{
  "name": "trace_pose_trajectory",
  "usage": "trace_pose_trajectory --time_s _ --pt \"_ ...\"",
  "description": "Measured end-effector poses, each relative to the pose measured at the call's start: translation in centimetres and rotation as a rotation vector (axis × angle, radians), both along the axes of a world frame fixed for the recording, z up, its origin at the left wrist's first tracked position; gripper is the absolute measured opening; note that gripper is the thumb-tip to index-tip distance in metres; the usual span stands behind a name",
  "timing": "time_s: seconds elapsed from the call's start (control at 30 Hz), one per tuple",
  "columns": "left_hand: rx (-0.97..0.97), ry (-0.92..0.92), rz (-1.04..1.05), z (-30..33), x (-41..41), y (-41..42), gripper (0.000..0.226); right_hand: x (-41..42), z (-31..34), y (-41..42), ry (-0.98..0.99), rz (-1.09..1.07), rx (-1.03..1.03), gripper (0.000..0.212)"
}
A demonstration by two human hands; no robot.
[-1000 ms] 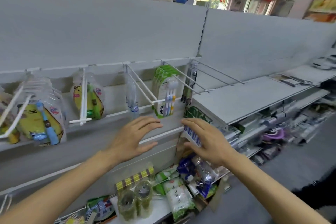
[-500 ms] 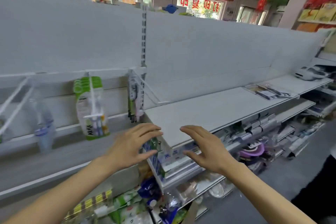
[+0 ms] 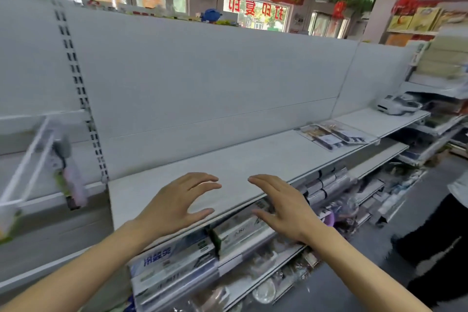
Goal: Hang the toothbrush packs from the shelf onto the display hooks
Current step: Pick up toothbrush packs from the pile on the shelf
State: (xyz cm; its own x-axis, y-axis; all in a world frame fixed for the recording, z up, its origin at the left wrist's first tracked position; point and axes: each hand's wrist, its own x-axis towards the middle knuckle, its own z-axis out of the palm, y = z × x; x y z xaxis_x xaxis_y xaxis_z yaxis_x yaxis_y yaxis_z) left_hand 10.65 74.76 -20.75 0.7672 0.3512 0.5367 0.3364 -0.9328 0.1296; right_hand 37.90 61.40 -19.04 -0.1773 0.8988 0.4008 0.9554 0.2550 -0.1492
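at the far left edge a white wire display hook (image 3: 27, 159) juts from the back panel, with a blurred hanging pack (image 3: 72, 185) below it; motion blur hides what the pack is. a slotted upright (image 3: 83, 109) divides this bay from the next.

the left hand (image 3: 174, 208) hovers above the front of the white shelf (image 3: 253, 157). its fingers are spread and lightly bent, thumb apart from them, holding nothing. the right hand (image 3: 283, 208) hovers just beside it over the shelf's front edge, palm down, in the same posture: fingers apart, nothing held. the two hands do not touch each other, and neither appears to touch the shelf.

the toothbrush packs (image 3: 334, 134) appear to be the flat blister cards lying at the right end of the same shelf, well apart from both hands; their print is too small to confirm.

step in hand, as judged: travel to the packs for the next pickup. procedure:
- carry the hands rightward along the shelf, clear of its surface.
- pinch one pack near its top edge so that the hanging hole stays exposed.
- lift without dragging the neighbouring packs.

further right, boxed goods (image 3: 326, 182) fill the lower shelf, a white device (image 3: 395, 105) rests on the next bay, and a person in dark trousers (image 3: 435, 243) stands in the aisle; leave room when turning back to the hook.
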Motion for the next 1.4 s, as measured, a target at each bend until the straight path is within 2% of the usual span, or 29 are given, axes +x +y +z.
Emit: trace_pose_trajectory --time_s 0.6,1.07,1.13,1.2,1.3,1.4 --pt "0.001 0.062 -0.064 -0.2 33.5 13.3 0.047 33.6 0.7 10.3 -0.08 -0.15 -0.051 0.065" --pt "-0.121 0.121 0.069 -3.3 61.4 19.3 0.054 63.0 0.5 16.2 -0.072 -0.219 -0.164 0.069" --pt "-0.161 0.143 0.141 -3.4 64.6 20.1 0.058 66.4 0.5 17.1 -0.07 -0.258 -0.197 0.065" --pt "-0.218 0.174 0.244 -3.3 67.2 20.8 0.063 69.6 0.2 17.9 -0.056 -0.301 -0.235 0.07" --pt "-0.338 0.215 0.388 -3.6 69.9 22.1 0.09 73.6 -0.8 19.4 -0.028 -0.364 -0.277 0.083" --pt "-0.418 0.229 0.531 -4.3 71.3 23.4 0.116 76.2 -2.0 20.9 -0.007 -0.406 -0.36 0.067"
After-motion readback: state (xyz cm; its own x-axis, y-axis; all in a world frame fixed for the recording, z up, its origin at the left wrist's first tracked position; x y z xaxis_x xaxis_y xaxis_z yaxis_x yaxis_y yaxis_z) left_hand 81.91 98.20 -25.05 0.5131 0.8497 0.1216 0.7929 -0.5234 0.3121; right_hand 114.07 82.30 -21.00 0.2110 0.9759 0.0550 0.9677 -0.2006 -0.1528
